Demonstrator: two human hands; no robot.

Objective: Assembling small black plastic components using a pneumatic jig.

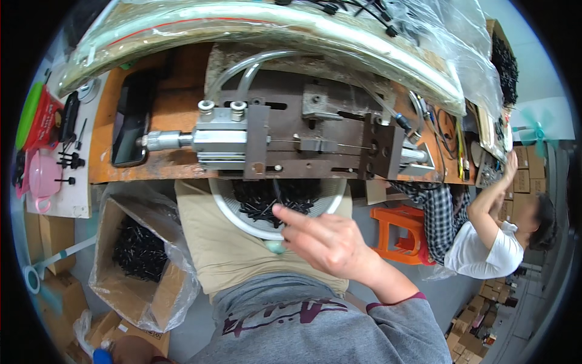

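My right hand [324, 241] reaches over the near right rim of a white basin [225, 212] on my lap. Its fingers are bunched, with the forefinger stretched furthest toward the basin's middle. A thin dark streak shows just above that fingertip; what the fingers hold is too blurred to make out. Many thin black rod-like parts [257, 209] fill the basin. Beyond it, on the bench, a metal clamping fixture [318, 145] bears a pneumatic cylinder [221, 142] on its left side. At the lower left edge appears what looks like my left arm [136, 350], its hand not shown.
Left of my legs stands a plastic-lined carton [163, 297] of black parts. A dark phone [130, 121] lies on the orange bench [163, 170]. A tube lamp [267, 30] spans the far side. An orange stool [397, 236] and a co-worker in white [485, 249] are at right.
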